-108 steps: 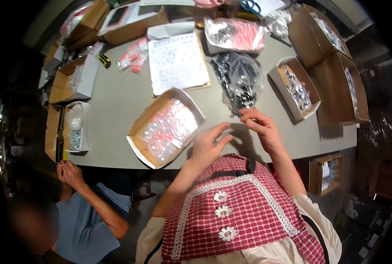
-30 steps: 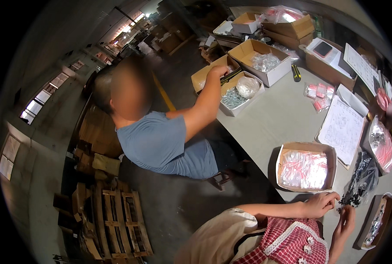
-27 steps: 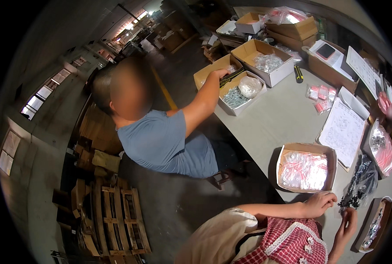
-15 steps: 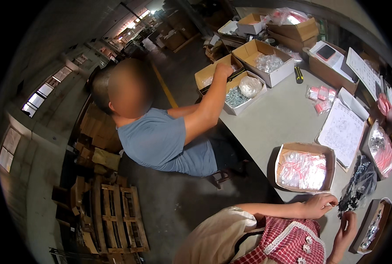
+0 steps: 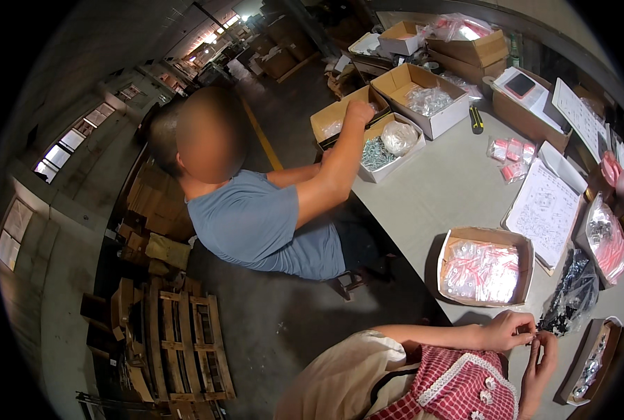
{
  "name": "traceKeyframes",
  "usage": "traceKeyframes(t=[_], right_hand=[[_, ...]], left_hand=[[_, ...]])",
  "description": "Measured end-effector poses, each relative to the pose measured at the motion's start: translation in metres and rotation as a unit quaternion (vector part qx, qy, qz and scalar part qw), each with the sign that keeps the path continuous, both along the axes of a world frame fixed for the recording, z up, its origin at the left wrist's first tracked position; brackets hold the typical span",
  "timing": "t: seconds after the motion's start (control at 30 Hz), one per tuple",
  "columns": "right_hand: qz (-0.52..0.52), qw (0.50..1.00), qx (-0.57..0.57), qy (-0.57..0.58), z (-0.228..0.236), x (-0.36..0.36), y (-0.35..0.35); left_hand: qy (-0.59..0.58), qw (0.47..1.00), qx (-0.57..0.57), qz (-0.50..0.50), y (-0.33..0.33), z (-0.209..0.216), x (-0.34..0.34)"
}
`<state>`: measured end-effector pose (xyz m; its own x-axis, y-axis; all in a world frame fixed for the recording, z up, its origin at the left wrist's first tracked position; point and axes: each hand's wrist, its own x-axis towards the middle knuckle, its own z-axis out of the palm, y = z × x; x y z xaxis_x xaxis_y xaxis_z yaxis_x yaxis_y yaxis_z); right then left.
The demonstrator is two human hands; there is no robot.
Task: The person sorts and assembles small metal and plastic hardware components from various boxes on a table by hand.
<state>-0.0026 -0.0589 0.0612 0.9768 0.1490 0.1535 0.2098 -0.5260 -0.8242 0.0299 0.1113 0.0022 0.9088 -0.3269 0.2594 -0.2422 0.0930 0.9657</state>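
Note:
My left hand (image 5: 508, 330) and my right hand (image 5: 545, 355) meet at the table's near edge, fingertips pinched almost together. Whatever sits between the fingers is too small to make out. Just beyond them lies a clear plastic bag (image 5: 576, 290) with small black parts, some spilled at its mouth (image 5: 554, 322). A white-rimmed carton (image 5: 443, 271) full of small clear packets with red marks stands left of the bag. Close to my right hand is a narrow box (image 5: 576, 395) of shiny metal parts.
A co-worker in a grey-blue shirt (image 5: 245, 217) reaches into a carton (image 5: 320, 124) at the table's far left. Nearby stand a box of screws (image 5: 376, 155) and a larger carton (image 5: 452, 120). Drawing sheets (image 5: 544, 210), red packets (image 5: 513, 150) and a yellow-black cutter (image 5: 475, 119) lie on the table.
My right hand has moved up to my left, closing the gap between their fingertips. It has left the black parts near the bag's mouth. The co-worker's arm has barely shifted.

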Motion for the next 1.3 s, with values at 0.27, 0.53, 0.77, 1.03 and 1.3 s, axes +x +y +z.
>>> traceKeyframes(t=[0.27, 0.53, 0.77, 1.03, 1.3], right_hand=[[0.001, 1.000, -0.027, 0.015, -0.008, -0.005, -0.002], [-0.001, 0.997, 0.031, 0.069, -0.009, -0.007, 0.007], [0.008, 0.993, 0.030, 0.110, -0.021, -0.008, -0.002], [0.016, 0.995, -0.002, 0.103, -0.016, -0.011, -0.002], [-0.034, 0.979, 0.077, 0.185, -0.010, -0.015, 0.001]], left_hand=[[0.007, 0.999, 0.034, 0.004, 0.004, 0.003, 0.000], [-0.094, 0.985, 0.141, 0.023, 0.003, -0.001, 0.000], [-0.056, 0.992, 0.108, 0.038, 0.003, 0.003, -0.002], [-0.065, 0.993, 0.101, 0.010, 0.006, 0.005, -0.002], [-0.038, 0.996, 0.070, 0.045, 0.008, 0.012, -0.005]])
